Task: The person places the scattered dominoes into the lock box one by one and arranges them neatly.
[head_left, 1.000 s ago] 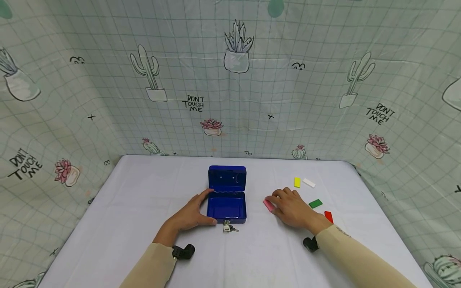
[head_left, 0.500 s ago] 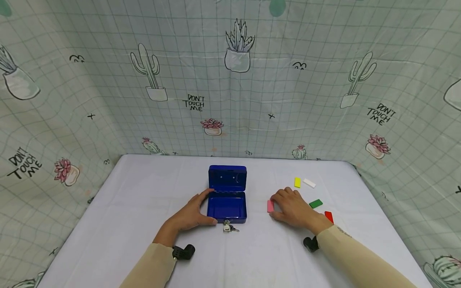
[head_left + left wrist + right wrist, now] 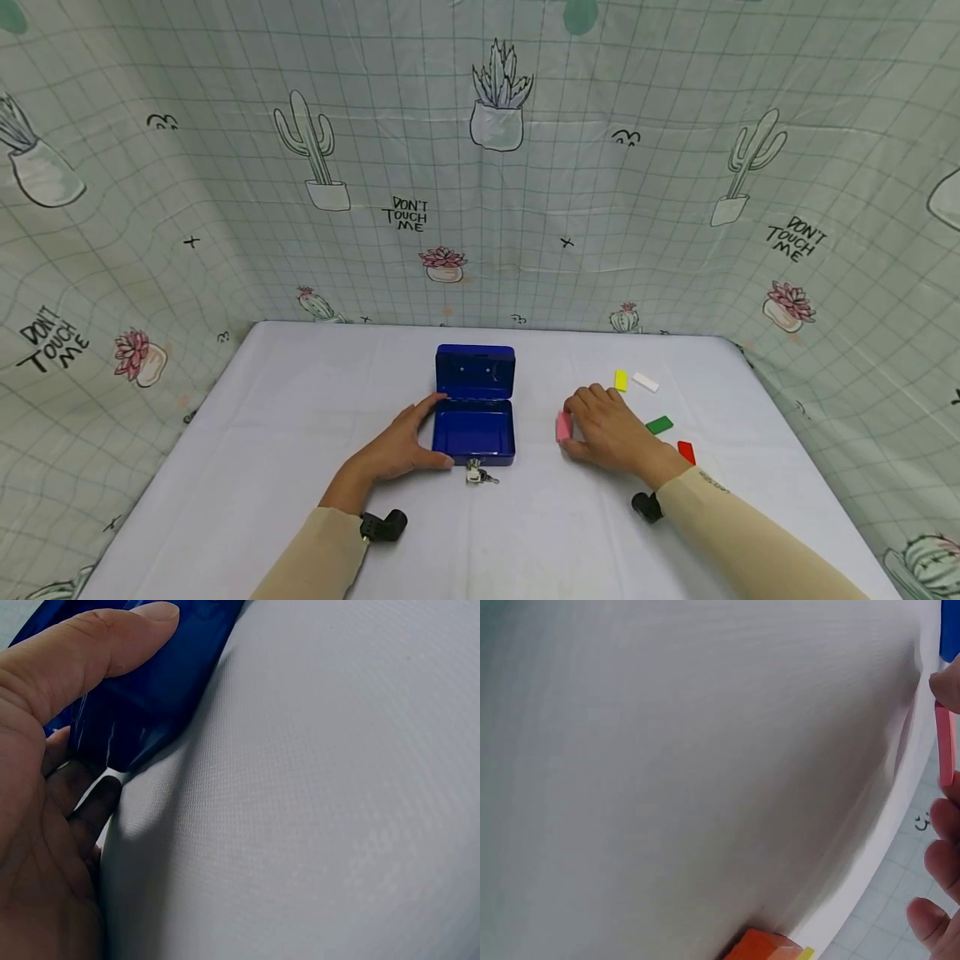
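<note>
A small blue metal cash box (image 3: pixel 475 430) stands in the middle of the table, its lid (image 3: pixel 476 372) raised. My left hand (image 3: pixel 397 444) holds the box's left side, the thumb at the front corner and the fingers towards the back. In the left wrist view the thumb (image 3: pixel 112 641) lies over the blue wall. To the right of the box, my right hand (image 3: pixel 611 433) pinches a flat pink block (image 3: pixel 563 427) by its two ends. The right wrist view shows this pink block (image 3: pixel 945 746) between thumb and finger, at the frame's edge.
Keys (image 3: pixel 480 475) hang at the box's front lock. Beyond and beside my right hand lie a yellow block (image 3: pixel 620 381), a white block (image 3: pixel 645 382), a green block (image 3: pixel 659 425) and a red block (image 3: pixel 686 452). A printed cloth hangs behind the white table (image 3: pixel 337 367).
The pink block has turned from slanted to nearly straight, end towards me, and now looks slightly tipped in my right fingers. My left hand and the box have stayed put.
</note>
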`<action>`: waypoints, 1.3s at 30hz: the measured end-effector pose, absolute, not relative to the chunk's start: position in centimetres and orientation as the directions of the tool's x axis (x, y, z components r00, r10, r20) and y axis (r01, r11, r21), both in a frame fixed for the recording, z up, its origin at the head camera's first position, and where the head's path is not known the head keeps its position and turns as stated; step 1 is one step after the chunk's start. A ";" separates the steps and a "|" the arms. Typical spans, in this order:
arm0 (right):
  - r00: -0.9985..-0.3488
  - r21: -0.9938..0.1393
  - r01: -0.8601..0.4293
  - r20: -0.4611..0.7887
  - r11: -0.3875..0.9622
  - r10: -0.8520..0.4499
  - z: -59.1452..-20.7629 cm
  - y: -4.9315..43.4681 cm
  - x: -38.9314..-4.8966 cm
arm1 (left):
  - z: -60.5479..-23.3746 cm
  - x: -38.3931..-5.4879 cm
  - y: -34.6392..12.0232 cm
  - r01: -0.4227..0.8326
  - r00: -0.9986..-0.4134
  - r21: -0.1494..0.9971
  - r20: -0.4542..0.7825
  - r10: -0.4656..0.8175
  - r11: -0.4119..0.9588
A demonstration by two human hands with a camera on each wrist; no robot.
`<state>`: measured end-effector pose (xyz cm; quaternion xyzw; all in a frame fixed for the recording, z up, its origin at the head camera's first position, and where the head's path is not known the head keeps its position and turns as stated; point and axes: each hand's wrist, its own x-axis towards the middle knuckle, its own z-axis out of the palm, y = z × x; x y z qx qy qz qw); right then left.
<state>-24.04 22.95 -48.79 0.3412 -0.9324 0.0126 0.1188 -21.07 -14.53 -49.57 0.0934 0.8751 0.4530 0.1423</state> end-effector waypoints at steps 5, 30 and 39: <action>-0.732 0.089 -0.636 0.242 0.766 -0.636 -48.7 22.7 -24.2 | -49.6 -21.1 -14.6 0.038 -0.941 0.820 -0.162 0.296 0.571; -0.690 0.091 -0.667 0.300 0.739 -0.659 -47.1 18.6 -24.4 | -49.5 -21.0 -14.6 0.031 -0.943 0.814 -0.168 0.287 0.580; -0.665 0.067 -0.697 0.313 0.714 -0.678 -46.3 15.7 -24.5 | -49.6 -21.0 -14.6 0.037 -0.943 0.817 -0.162 0.290 0.575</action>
